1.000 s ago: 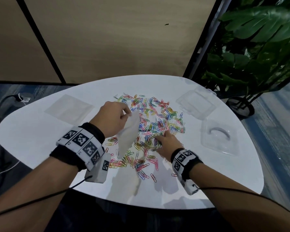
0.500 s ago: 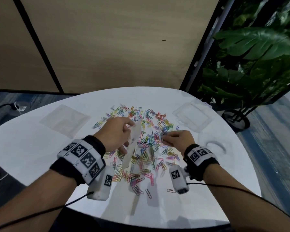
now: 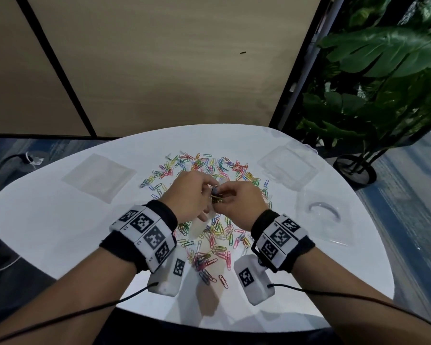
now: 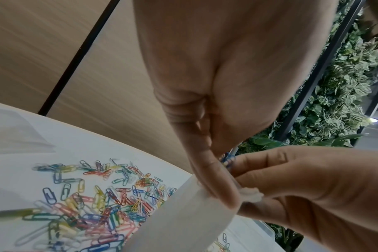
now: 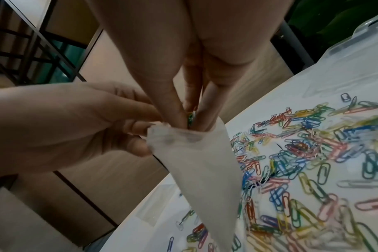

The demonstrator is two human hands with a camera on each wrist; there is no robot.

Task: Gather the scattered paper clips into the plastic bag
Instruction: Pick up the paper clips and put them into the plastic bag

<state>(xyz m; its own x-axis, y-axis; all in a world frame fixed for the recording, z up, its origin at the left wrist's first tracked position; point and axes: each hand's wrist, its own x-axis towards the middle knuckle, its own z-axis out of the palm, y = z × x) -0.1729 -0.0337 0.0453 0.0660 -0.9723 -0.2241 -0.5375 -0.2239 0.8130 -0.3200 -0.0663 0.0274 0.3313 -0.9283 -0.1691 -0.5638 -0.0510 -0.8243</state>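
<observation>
Many coloured paper clips (image 3: 209, 235) lie scattered over the middle of the white table (image 3: 47, 220). Above them my left hand (image 3: 192, 197) pinches the rim of a small translucent plastic bag (image 5: 198, 163) and holds it hanging mouth up. My right hand (image 3: 237, 200) pinches a small bunch of clips (image 3: 215, 195) with its fingertips (image 5: 179, 119) at the bag's mouth. In the left wrist view the bag (image 4: 179, 221) hangs below my left thumb, and a blue clip (image 4: 228, 160) shows between the two hands. How many clips lie inside the bag is hidden.
A flat clear bag (image 3: 98, 176) lies at the table's back left. A clear plastic box (image 3: 290, 166) and its lid (image 3: 322, 215) sit at the right. A large potted plant (image 3: 373, 83) stands beyond the right edge. Wooden wall panels rise behind the table.
My right hand has lifted from the pile with a pinch of clips and moved left to the bag's mouth. The left hand keeps holding the bag; the head view shifted slightly.
</observation>
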